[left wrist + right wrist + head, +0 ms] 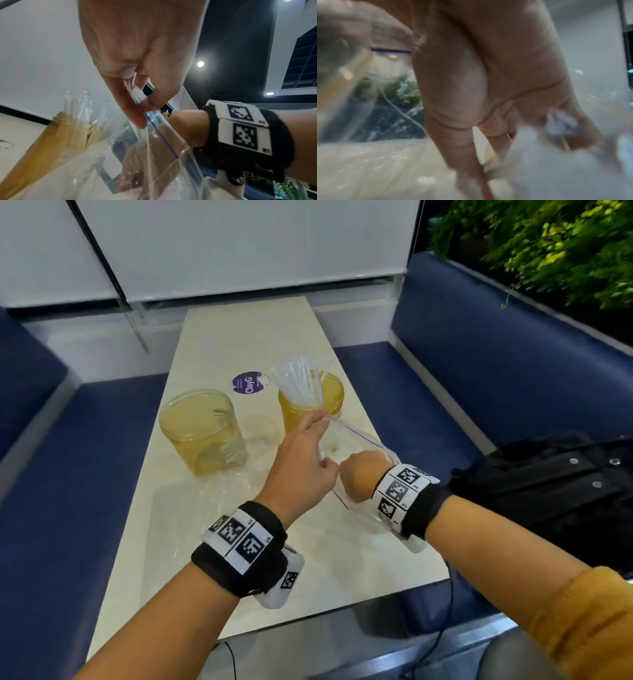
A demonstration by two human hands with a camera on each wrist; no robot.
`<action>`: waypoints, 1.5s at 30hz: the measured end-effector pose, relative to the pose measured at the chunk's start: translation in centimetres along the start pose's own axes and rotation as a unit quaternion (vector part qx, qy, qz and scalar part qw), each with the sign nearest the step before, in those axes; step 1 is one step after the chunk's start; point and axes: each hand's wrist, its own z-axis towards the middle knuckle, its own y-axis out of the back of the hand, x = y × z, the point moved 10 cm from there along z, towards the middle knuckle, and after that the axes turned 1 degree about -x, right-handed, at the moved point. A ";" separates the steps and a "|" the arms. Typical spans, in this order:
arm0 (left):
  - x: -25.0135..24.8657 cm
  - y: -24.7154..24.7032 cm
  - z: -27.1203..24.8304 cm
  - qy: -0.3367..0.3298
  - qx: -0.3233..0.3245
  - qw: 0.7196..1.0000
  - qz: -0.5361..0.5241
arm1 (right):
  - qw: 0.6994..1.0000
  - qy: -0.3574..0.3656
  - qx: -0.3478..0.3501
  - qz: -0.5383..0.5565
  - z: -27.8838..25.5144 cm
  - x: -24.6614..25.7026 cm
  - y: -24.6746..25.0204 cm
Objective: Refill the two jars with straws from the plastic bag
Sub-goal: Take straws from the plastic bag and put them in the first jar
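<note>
Two amber jars stand on the table. The left jar [202, 429] looks almost empty, and the right jar [310, 402] [72, 132] holds a bunch of clear straws [301, 381] [80, 105]. Just in front of the right jar, my left hand [308, 446] [142, 112] pinches the rim of the clear zip bag [363, 440] [163, 155] at its blue line and holds the mouth up. My right hand [359, 470] [513, 135] is plunged into the bag [368, 162]. In the blurred right wrist view its fingers curl round a white bundle of straws [556, 162].
The pale table [239, 337] carries a purple sticker [247, 383] behind the jars and crinkled clear film [219, 501] near the left jar. Blue bench seats [85, 474] flank it. A black bag [548, 491] lies on the right seat, and a cable hangs off the near edge.
</note>
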 end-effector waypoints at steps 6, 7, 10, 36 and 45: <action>0.1 -0.5 -0.6 -0.033 0.005 0.999 -0.008 | 0.997 -0.025 0.003 0.076 -0.6 -1.5 -1.6; 0.2 -0.8 -0.7 -0.036 0.011 0.999 -0.009 | 0.996 -0.028 0.001 0.089 -0.7 -1.8 -1.4; 0.5 -1.5 -0.9 -0.043 0.025 0.999 -0.001 | 0.992 -0.034 0.001 0.121 -1.5 -2.4 -0.6; 1.6 -0.1 1.5 0.019 -0.097 0.993 0.056 | 0.802 0.173 -0.068 0.568 -7.1 -4.5 12.5; 2.6 1.3 1.8 0.055 -0.090 0.994 -0.028 | 0.688 0.162 -0.243 0.664 -2.6 -2.5 13.0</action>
